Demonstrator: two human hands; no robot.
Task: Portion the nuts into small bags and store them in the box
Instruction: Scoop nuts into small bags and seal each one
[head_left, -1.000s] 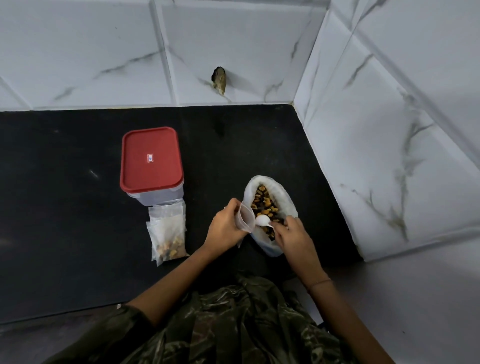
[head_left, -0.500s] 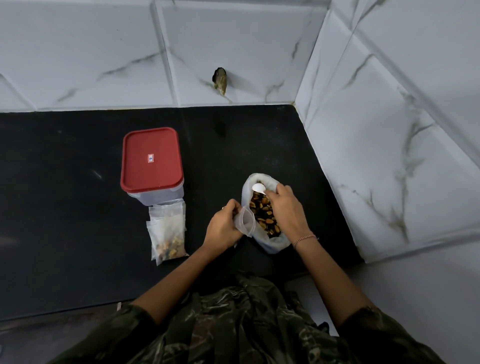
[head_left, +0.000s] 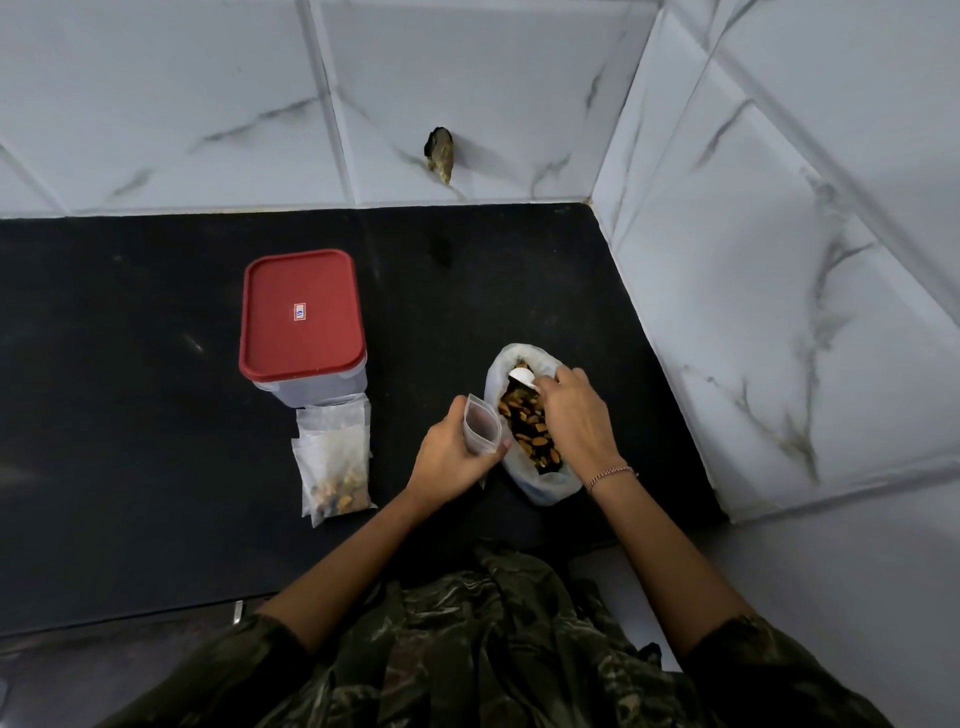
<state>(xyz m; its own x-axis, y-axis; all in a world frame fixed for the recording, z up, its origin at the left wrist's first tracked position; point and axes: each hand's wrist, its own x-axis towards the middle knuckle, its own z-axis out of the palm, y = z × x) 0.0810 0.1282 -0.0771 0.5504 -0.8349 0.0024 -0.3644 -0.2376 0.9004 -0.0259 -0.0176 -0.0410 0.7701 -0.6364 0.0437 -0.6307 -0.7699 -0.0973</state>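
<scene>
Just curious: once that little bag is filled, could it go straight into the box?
No. The red lid is on the box, covering its top. The small bag in the left hand can't enter until it's removed.

Big white bag of nuts sits open on the black surface, mixed brown and yellow bits showing, a white scoop at its far end. Just left of it a small clear bag is held upright, mouth open. Filled small bags lie flat, touching the red-lidded clear box, lid on.
</scene>
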